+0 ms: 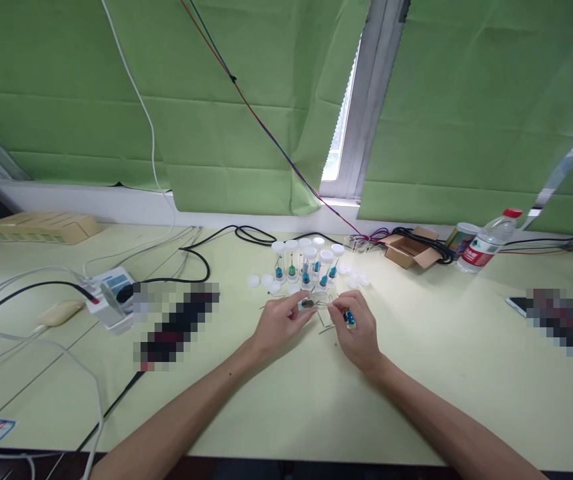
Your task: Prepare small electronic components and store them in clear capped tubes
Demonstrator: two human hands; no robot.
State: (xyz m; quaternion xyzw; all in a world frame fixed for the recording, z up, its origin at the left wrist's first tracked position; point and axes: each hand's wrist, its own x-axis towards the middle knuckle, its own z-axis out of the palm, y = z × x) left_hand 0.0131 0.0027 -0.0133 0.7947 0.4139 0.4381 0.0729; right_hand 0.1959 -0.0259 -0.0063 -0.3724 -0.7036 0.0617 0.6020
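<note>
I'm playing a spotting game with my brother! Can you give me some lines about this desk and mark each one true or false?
1. The water bottle has a red cap. True.
2. The clear tubes lie on their sides. False: the tubes stand upright, with white lids on top.
3. Something shiny and blue is by the right hand. True.
4. The left hand is touching the water bottle. False: it's by the small dark thing.
5. The cardboard box is closed. False: the box is open.
</note>
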